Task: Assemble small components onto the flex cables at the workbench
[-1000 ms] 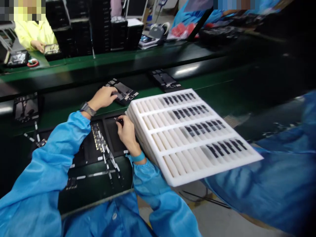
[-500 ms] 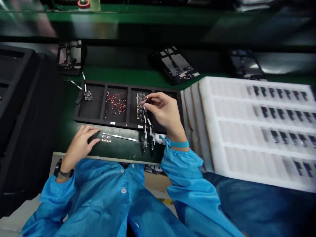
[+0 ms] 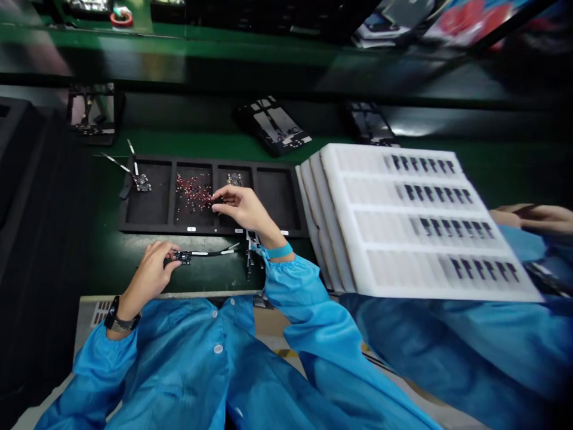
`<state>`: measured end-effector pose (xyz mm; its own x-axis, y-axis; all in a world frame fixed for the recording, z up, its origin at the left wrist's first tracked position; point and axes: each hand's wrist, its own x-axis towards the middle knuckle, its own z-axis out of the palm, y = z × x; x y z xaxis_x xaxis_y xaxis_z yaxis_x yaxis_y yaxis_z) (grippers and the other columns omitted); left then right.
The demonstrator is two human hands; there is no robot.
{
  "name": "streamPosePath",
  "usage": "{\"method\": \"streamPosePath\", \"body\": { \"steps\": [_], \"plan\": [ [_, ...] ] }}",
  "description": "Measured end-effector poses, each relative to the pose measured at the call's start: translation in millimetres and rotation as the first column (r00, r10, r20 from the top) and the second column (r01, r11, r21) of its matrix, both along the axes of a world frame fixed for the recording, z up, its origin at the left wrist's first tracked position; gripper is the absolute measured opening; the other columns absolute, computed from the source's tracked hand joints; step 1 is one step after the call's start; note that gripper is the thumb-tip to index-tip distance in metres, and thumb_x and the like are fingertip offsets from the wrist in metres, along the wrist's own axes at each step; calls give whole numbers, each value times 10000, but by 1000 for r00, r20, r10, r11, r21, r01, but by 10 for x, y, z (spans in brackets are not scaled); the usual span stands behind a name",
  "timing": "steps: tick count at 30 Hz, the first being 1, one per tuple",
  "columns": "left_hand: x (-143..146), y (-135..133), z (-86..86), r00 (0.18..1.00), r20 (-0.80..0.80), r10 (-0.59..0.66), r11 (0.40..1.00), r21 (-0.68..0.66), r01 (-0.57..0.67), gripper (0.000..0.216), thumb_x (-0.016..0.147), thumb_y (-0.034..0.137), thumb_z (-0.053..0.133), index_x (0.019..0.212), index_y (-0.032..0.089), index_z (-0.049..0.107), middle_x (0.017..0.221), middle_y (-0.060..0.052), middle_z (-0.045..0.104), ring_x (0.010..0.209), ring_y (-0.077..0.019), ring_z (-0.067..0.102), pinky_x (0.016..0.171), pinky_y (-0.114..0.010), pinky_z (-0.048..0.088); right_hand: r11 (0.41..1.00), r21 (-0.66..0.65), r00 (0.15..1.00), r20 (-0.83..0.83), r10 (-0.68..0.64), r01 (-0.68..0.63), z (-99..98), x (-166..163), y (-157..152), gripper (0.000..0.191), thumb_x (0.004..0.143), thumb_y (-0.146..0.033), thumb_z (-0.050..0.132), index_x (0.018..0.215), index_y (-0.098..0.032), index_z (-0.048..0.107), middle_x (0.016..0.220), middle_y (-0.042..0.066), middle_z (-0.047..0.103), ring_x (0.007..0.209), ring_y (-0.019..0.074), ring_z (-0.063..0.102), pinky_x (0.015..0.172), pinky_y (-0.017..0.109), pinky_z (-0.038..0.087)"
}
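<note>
Left grip [image 3: 154,269] — pinching a small circuit board [image 3: 183,257].

Green worktop [image 3: 111,272] below R-hand fingers [image 3: 230,191], w/ pale edging [image 3: 179,294] along near side. Beyond fingers, dark glossy band [image 3: 250,74] running full width, then raised green ledge [image 3: 201,40], w/ red ring [image 3: 122,22] far & slightly L, red bundles [image 3: 461,22] far R, blurry. Light as glare: bright streak [image 3: 416,130] R & beyond fingers, milky reflections [image 3: 163,60] L & beyond. Below worktop edge, nearer than fingers: brown patch [image 3: 271,324], bit of yellow marking [image 3: 285,353], pale grey floor [image 3: 441,413] further R.
</note>
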<state>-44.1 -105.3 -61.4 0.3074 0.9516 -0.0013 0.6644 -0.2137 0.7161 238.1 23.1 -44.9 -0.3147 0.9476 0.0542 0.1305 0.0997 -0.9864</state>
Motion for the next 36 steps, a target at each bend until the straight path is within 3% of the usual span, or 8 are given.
{"method": "streamPosePath", "body": {
  "steps": [4, 11, 17, 25, 28, 32, 36],
  "plan": [
    [17, 29, 42, 998, -51, -24, 999, 35, 26, 119, 955, 118, 680, 926, 207, 606, 952, -44, 646, 961, -265, 584, 873, -385, 444, 998, -52, 998, -45, 33, -36, 0, -11, -24, 299, 809, -402, 880, 962, -191, 733, 928, 55, 764, 801, 212, 747, 734, 360, 620],
    [1, 83, 81, 986, -141, -92, 995, 35, 98, 109, 969, 150, 691, 921, 206, 611, 965, -52, 646, 953, -268, 552, 854, -393, 427, 999, -24, 998, -35, 42, -43, 65, -59, -77, 385, 874, -557, 821, 913, -201, 678, 833, 16, 688, 664, 151, 614, 610, 299, 527],
    [15, 40, 96, 984, -154, -91, 993, 64, 102, 113, 1016, 195, 612, 903, 202, 618, 978, -64, 650, 966, -264, 543, 862, -399, 431, 996, 71, 999, -4, 49, -48, 124, -104, -102, 388, 918, -575, 761, 897, -193, 696, 907, 43, 718, 793, 172, 616, 715, 305, 514],
    [-52, 69, 73, 997, 68, -26, 1000, 19, 25, 139, 998, 298, 638, 884, 220, 649, 960, -68, 709, 966, -269, 620, 901, -415, 483, 997, 69, 999, 3, 44, -44, 166, -123, -113, 367, 914, -561, 765, 873, -197, 739, 905, 51, 759, 860, 201, 664, 817, 336, 537],
    [-119, 86, 141, 980, 198, 4, 998, -67, 10, 149, 975, 327, 674, 883, 211, 689, 966, -74, 742, 955, -260, 682, 916, -403, 520, 994, 91, 998, -16, 61, -59, 180, -113, -123, 348, 904, -548, 783, 908, -201, 767, 978, 68, 792, 940, 225, 701, 896, 364, 555],
    [-167, 77, 230, 965, 253, 74, 982, -186, -26, 175, 958, 353, 698, 909, 202, 772, 1006, -85, 795, 965, -260, 730, 913, -385, 550, 991, 127, 999, 8, 50, -51, 217, -107, -147, 311, 920, -508, 772, 877, -200, 760, 953, 65, 795, 916, 226, 706, 891, 367, 557],
    [-167, 52, 322, 947, 282, 156, 969, -228, -92, 283, 912, 392, 773, 1111, 198, 827, 1005, -71, 792, 881, -219, 712, 854, -345, 557, 986, 150, 998, 24, 66, -69, 233, -105, -172, 282, 934, -462, 749, 863, -190, 751, 918, 55, 783, 872, 208, 692, 861, 346, 544]
  ]
}}
